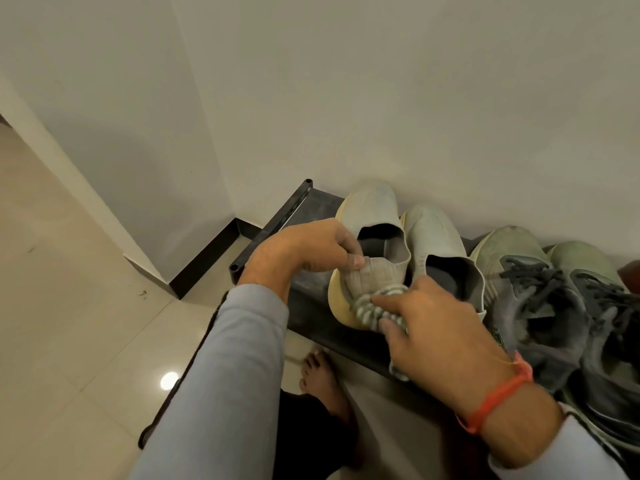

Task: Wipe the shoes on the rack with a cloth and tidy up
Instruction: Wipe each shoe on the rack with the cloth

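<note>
A pale knit slip-on shoe with a yellowish sole stands at the left end of the dark rack shelf. My left hand pinches its heel collar. My right hand holds a striped grey-and-white cloth bunched against the shoe's heel and sole. Its matching shoe stands just to the right, toes toward the wall.
Two grey-green lace-up sneakers fill the right part of the shelf. The rack stands against a white wall, with a dark corner post at the back left. Beige floor tiles lie to the left. A bare foot stands below the shelf edge.
</note>
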